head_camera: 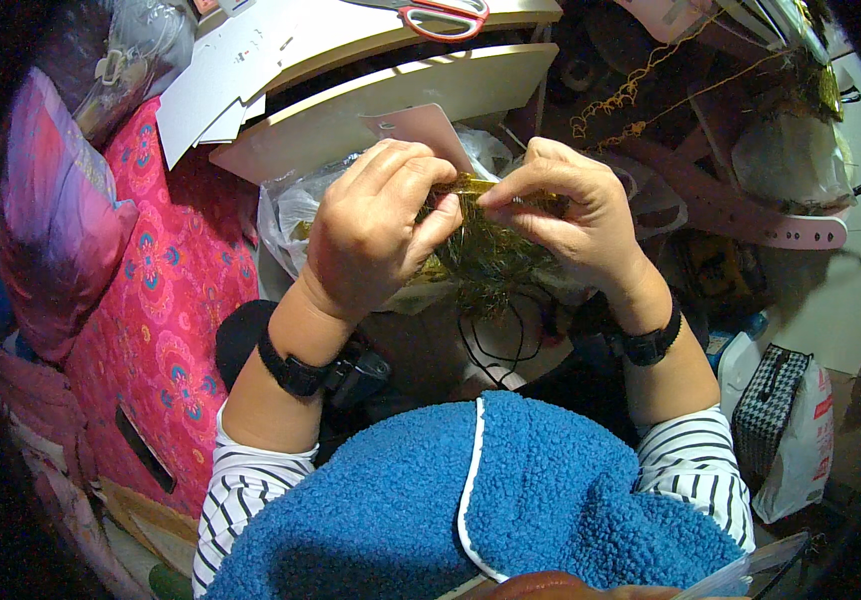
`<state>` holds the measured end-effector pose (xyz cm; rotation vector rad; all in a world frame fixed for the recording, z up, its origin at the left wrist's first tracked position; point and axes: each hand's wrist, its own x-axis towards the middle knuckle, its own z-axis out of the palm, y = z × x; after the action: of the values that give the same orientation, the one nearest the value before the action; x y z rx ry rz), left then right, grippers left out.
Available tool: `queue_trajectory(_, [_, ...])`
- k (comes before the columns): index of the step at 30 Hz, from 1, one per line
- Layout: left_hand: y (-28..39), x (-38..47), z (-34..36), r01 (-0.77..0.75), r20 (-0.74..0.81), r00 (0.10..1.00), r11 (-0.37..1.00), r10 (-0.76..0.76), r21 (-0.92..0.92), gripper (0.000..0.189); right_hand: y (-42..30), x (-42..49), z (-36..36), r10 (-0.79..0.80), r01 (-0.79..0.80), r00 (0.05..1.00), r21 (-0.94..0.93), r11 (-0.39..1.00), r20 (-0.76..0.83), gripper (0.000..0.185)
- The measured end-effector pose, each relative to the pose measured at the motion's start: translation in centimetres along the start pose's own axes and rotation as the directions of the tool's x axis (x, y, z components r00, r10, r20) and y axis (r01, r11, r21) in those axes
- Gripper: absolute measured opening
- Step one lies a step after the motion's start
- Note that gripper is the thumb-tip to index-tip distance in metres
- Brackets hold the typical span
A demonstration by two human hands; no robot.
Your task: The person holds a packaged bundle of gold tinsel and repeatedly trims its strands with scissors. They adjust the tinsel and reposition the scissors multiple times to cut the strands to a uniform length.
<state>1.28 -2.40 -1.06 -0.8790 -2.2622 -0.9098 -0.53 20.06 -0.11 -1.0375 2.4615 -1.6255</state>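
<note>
A gold metallic band (475, 186) with tinsel-like fringe (486, 259) hangs in front of me, stretched between my two hands. My left hand (378, 217) pinches one end between thumb and curled fingers. From the other side, my right hand (576, 206) grips the band with thumb and index finger. Below it the fringe falls in a dark, tangled mass, its lower strands hard to make out. Just behind my fingers stands a pale pink card (424, 131), partly covered by my left hand. A clear plastic bag (280, 217) lies under and behind the hands.
Beyond the hands a white drawer front (400, 94) juts out below a tabletop bearing red-handled scissors (449, 19) and white paper sheets (212, 97). Pink patterned bedding (167, 300) lies left. Yellow cord (629, 90) dangles at upper right. A houndstooth bag (772, 405) stands right.
</note>
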Motion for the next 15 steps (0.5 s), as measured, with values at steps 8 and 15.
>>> queue_trajectory(8, [-0.4, 0.0, -0.3, -0.007, -0.022, 1.000, 1.000, 0.008, 0.020, 0.021, -0.3, 0.0, -2.5, 0.008, -0.169, 0.938, 0.435, 0.884, 0.347, 0.023])
queue_trajectory(15, [-0.1, 0.0, -0.1, -0.009, -0.004, 1.000, 1.000, 0.009, 0.013, 0.021, 0.4, 0.1, -0.8, 0.328, -0.305, 0.944, 0.275, 0.912, -0.040, 0.018])
